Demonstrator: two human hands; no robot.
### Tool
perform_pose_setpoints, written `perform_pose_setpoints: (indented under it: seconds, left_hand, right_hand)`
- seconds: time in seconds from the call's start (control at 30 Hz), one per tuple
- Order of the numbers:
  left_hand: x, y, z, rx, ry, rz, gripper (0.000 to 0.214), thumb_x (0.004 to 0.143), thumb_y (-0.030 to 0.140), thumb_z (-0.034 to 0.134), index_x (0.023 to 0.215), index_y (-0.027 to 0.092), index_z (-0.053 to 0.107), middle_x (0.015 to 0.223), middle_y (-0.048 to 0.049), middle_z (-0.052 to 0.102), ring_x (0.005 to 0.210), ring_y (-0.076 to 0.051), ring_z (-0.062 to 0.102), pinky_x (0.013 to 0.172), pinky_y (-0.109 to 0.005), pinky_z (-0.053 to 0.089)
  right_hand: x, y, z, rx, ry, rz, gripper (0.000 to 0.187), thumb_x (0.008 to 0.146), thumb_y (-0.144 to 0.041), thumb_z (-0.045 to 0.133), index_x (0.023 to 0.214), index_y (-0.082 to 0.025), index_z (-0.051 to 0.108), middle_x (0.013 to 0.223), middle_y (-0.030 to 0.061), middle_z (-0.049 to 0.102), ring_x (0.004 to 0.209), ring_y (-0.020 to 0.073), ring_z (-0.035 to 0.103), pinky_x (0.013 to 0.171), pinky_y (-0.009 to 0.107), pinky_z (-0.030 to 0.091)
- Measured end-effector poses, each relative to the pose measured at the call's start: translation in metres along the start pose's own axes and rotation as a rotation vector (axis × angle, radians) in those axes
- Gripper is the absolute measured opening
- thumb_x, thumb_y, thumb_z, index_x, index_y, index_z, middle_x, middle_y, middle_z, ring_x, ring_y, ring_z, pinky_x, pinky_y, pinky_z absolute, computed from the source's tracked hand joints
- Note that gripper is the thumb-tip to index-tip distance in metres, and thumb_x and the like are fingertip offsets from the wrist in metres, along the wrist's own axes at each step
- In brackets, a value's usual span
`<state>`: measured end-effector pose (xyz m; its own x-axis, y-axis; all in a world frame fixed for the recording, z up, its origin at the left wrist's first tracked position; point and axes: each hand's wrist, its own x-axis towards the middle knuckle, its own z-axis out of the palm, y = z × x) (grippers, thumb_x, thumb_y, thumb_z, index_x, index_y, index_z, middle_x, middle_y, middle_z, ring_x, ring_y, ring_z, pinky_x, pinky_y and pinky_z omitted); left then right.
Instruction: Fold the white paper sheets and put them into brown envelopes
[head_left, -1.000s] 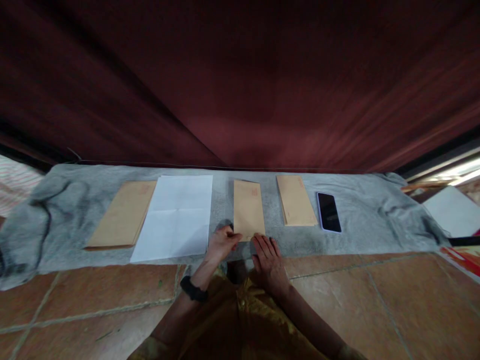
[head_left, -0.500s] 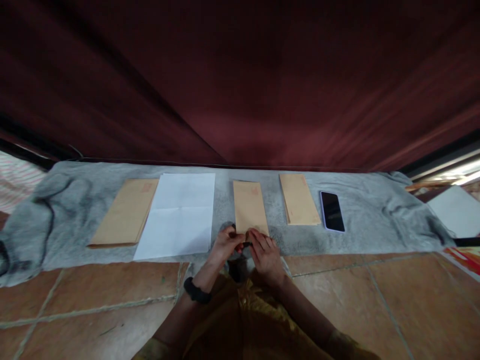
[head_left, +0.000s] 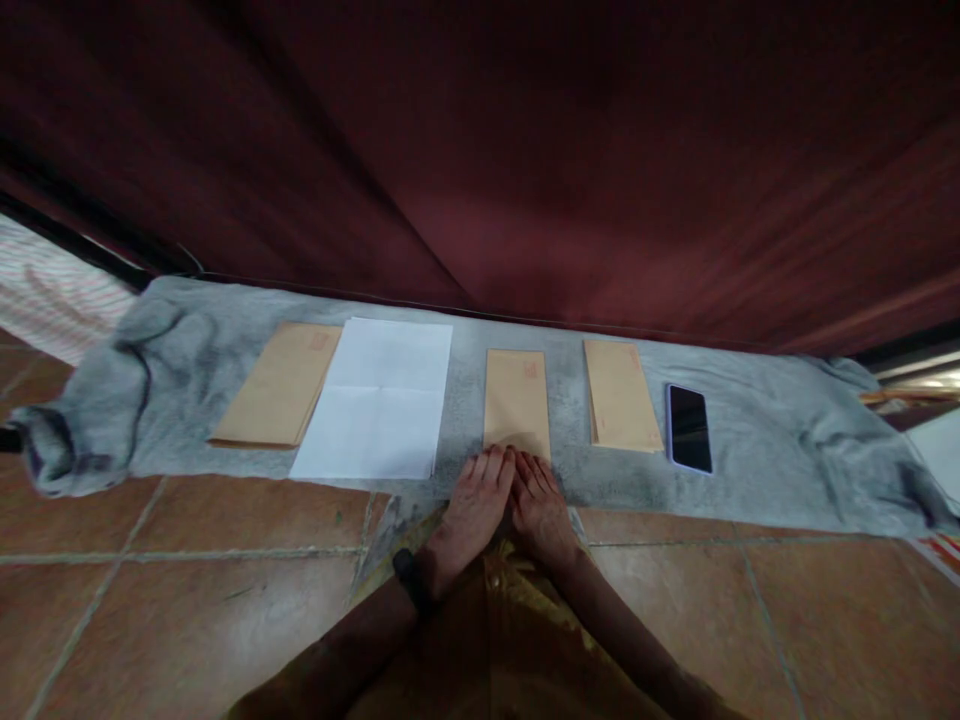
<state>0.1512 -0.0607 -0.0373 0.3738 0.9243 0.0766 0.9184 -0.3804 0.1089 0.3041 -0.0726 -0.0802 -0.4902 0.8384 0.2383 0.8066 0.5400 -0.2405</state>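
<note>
I'm laying my left hand (head_left: 477, 498) and right hand (head_left: 541, 510) on the brown envelope (head_left: 516, 400) at twelve o'clock — fingers together, any pinch I cannot tell — ideally keeping pressure even.

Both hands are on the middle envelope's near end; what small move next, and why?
Perhaps slide the left hand and right hand apart, pressing lightly along the near end of the middle envelope: both rest there, side by side.
</note>
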Motion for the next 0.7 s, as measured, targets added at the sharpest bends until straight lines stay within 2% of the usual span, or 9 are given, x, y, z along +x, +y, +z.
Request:
perform_pose_setpoints:
  seconds: [0.07, 0.2, 0.37, 0.53, 0.7]
  left_hand:
    - [-0.010, 0.001, 0.009, 0.012, 0.033, 0.170, 0.053, 0.093, 0.009, 0.040, 0.146, 0.009, 0.046, 0.149, -0.0176, 0.053, 0.138, -0.028, 0.050, 0.113, -0.042, 0.041]
    - [-0.023, -0.007, 0.022, 0.014, 0.036, 0.295, 0.059, 0.096, 0.014, 0.039, 0.154, 0.008, 0.034, 0.162, -0.0172, 0.034, 0.149, -0.027, 0.034, 0.122, -0.041, 0.031]
    - [-0.029, -0.014, 0.028, 0.021, 0.044, 0.321, 0.060, 0.101, 0.026, 0.040, 0.156, 0.006, 0.029, 0.163, -0.0189, 0.029, 0.151, -0.026, 0.031, 0.124, -0.043, 0.028]
    - [-0.032, -0.008, 0.037, 0.048, 0.091, 0.292, 0.061, 0.097, 0.016, 0.040, 0.155, 0.003, 0.029, 0.161, -0.0216, 0.031, 0.149, -0.029, 0.033, 0.124, -0.046, 0.028]
    - [-0.034, -0.007, 0.045, 0.051, 0.120, 0.256, 0.062, 0.097, 0.018, 0.041, 0.156, 0.003, 0.028, 0.161, -0.0219, 0.031, 0.149, -0.029, 0.034, 0.124, -0.046, 0.029]
  right_hand:
    - [-0.004, 0.001, 0.002, -0.012, 0.000, -0.012, 0.063, 0.092, -0.014, 0.045, 0.154, -0.005, 0.037, 0.154, 0.0182, 0.047, 0.146, 0.0286, 0.038, 0.120, 0.050, 0.035]
    - [-0.012, 0.002, 0.004, -0.024, 0.015, -0.009, 0.066, 0.091, -0.015, 0.046, 0.155, -0.003, 0.032, 0.153, 0.0198, 0.047, 0.145, 0.0296, 0.039, 0.120, 0.053, 0.034]
    - [-0.015, 0.004, -0.002, -0.030, -0.013, -0.030, 0.069, 0.092, -0.014, 0.044, 0.158, -0.007, 0.026, 0.156, 0.0176, 0.043, 0.146, 0.0293, 0.036, 0.120, 0.054, 0.031]
    - [-0.014, 0.005, -0.008, -0.023, -0.022, -0.027, 0.067, 0.093, -0.019, 0.045, 0.157, -0.009, 0.029, 0.157, 0.0174, 0.043, 0.146, 0.0303, 0.036, 0.119, 0.053, 0.031]
    - [-0.017, 0.008, -0.011, -0.002, -0.037, -0.014, 0.064, 0.096, -0.021, 0.043, 0.157, -0.010, 0.029, 0.156, 0.0157, 0.043, 0.146, 0.0288, 0.037, 0.119, 0.051, 0.031]
